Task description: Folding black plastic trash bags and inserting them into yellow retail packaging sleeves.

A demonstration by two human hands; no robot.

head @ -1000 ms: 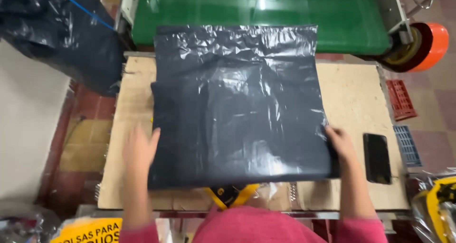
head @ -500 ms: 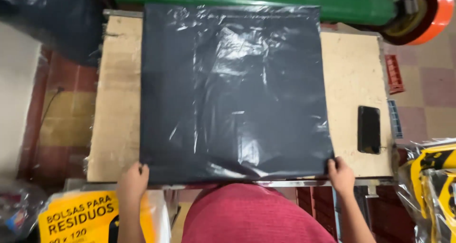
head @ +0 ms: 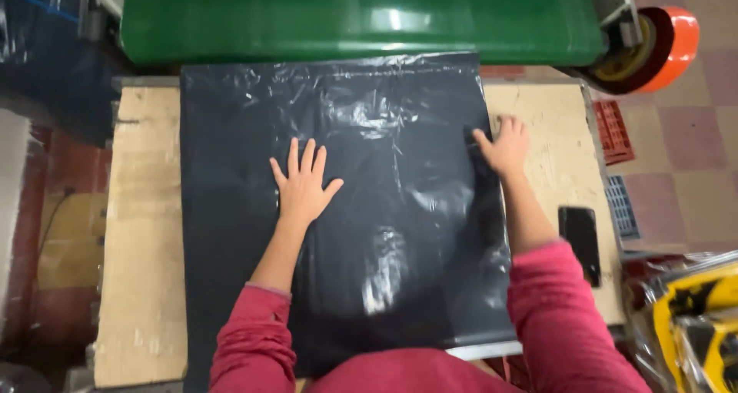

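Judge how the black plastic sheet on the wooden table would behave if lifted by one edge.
The black plastic sheet looks thin and wrinkled, so it would probably droop limply. Its glossy surface suggests it may slide easily on the wooden table.

Long dark-pink sleeves (head: 254, 339), cuffs pushed above bare wrists

left hand (head: 302, 184): flat, fingers (head: 293, 152) spread (palm down) | right hand (head: 504, 143): palm down, fingers bent | both arms outstretched
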